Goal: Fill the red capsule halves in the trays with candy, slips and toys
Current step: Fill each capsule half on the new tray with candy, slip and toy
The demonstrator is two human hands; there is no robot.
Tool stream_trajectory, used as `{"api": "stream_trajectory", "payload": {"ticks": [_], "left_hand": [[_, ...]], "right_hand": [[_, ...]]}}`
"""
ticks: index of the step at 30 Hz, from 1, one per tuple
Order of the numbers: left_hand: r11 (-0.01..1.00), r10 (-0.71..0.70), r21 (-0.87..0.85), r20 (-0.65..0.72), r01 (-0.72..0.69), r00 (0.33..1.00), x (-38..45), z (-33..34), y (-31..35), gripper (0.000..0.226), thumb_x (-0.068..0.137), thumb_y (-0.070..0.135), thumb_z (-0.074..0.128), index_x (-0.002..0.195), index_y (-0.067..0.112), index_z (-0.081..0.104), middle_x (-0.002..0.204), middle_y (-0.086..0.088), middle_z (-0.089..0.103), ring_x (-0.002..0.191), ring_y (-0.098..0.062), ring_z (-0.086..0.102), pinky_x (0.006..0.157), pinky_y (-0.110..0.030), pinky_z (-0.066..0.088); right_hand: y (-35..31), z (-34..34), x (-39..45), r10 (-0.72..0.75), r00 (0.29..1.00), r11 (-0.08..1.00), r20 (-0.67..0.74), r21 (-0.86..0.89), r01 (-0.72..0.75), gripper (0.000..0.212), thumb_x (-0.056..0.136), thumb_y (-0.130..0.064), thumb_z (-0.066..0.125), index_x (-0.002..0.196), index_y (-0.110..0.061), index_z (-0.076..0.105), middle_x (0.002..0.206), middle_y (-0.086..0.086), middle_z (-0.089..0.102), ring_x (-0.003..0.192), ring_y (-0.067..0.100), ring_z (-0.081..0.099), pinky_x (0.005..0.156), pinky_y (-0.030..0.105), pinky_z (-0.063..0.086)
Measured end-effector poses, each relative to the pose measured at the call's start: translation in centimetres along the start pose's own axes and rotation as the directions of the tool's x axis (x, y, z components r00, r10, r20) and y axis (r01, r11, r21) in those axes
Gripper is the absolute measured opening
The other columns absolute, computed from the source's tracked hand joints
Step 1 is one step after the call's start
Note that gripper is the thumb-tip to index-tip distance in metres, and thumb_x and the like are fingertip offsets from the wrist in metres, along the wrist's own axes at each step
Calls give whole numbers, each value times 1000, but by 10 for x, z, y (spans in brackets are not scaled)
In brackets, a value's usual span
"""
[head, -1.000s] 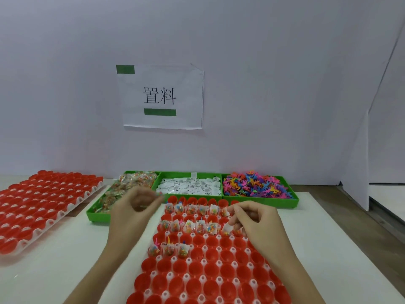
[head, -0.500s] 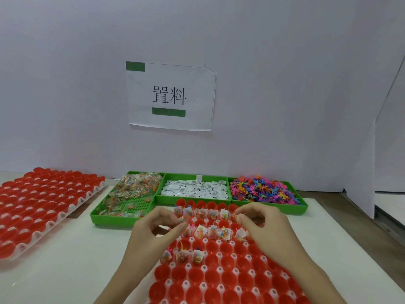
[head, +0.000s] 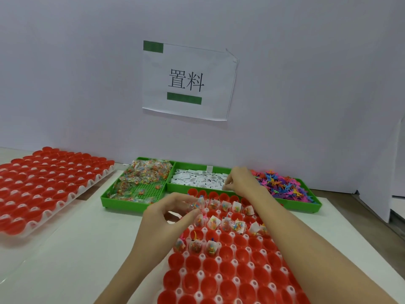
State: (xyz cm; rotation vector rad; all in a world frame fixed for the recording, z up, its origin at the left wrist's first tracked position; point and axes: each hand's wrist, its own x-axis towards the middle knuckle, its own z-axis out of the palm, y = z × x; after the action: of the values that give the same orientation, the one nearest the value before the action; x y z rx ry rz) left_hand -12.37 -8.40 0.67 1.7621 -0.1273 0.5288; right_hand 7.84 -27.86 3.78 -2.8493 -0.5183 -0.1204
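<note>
Our left hand (head: 166, 218) pinches a clear candy packet (head: 195, 206) between thumb and forefinger at the far left corner of the near tray (head: 221, 279). Our right hand (head: 243, 183) reaches past the far edge of that tray into the middle green bin (head: 175, 186), fingers curled down onto the white slips (head: 197, 179); whether a slip is already grasped, we cannot tell.

The near tray holds rows of red capsule halves (head: 210, 284). Its first three rows on the far side carry filled halves (head: 221, 224) with candy packets and slips standing up in them; the third row is filled only at its left end. The rows nearer to us hold bare halves.

Beyond the near tray stand three green bins side by side: the candy bin (head: 111, 198) to the left, the slips in the middle, the coloured toys (head: 282, 186) to the right.

Left of the near tray, well apart, lies a second tray (head: 72, 199) of red halves. On the wall behind the bins hangs a paper sign (head: 186, 82) reading 置料.
</note>
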Motion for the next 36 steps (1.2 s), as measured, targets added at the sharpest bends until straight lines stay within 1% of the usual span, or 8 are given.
{"api": "stream_trajectory", "payload": {"ticks": [9,13,16,20,24,29,33,36], "left_hand": [[997,-61,36,13,61,998,1,0,0,21,83,25,85,97,39,78,86,5,77,83,-13,73,77,-44,61],[996,-79,44,42,77,996,-2,1,3,21,85,24,83,97,40,78,87,4,77,80,-12,71,77,-43,61],[997,-73,22,57,71,996,-3,2,8,21,87,22,81,99,38,79,87,0,76,81,-15,72,79,-39,60],[999,-36,2,18,36,999,-6,4,18,18,85,23,82,98,34,80,87,0,77,85,-15,72,77,-28,59],[1000,-17,-27,-29,16,999,-12,10,26,13,80,19,86,88,24,77,87,4,77,82,-8,72,71,-16,54],[983,-82,-160,29,85,996,-21,16,36,15,80,15,85,92,17,76,83,-3,79,81,-16,75,72,-20,57],[966,-77,-235,124,104,989,-28,22,43,17,83,11,82,98,12,74,82,-12,79,80,-25,78,71,-22,59],[947,-111,-272,224,172,968,-33,29,47,17,80,11,83,96,13,75,86,-14,79,81,-31,78,74,-26,61]], "right_hand": [[9,7,7,-49,999,997,-6,-65,48,9,91,-6,71,90,-2,79,97,9,78,81,17,73,78,28,61],[10,5,0,-50,993,998,-105,-50,45,16,94,-6,61,87,2,74,87,14,75,75,23,70,74,36,61],[10,-7,-12,-20,958,995,-288,85,46,13,96,-12,61,91,-4,69,84,6,70,75,18,64,75,34,58],[-8,-28,-51,48,948,920,-315,382,81,9,95,-16,66,94,-11,72,81,-6,68,73,4,63,64,8,45],[-27,-47,-112,62,956,764,-288,630,140,8,92,-25,72,93,-18,76,84,-7,76,80,6,71,73,16,56],[-32,-56,-187,-4,968,628,-252,753,199,5,90,-21,75,85,-22,76,80,-5,76,74,6,70,69,13,52],[-27,-46,-217,-67,980,597,-190,779,191,7,91,-21,74,84,-25,75,82,-2,76,77,11,73,73,18,56],[-24,-32,-221,-23,979,638,-202,751,170,7,90,-22,75,84,-26,76,81,-2,75,78,13,72,74,25,58]]}}
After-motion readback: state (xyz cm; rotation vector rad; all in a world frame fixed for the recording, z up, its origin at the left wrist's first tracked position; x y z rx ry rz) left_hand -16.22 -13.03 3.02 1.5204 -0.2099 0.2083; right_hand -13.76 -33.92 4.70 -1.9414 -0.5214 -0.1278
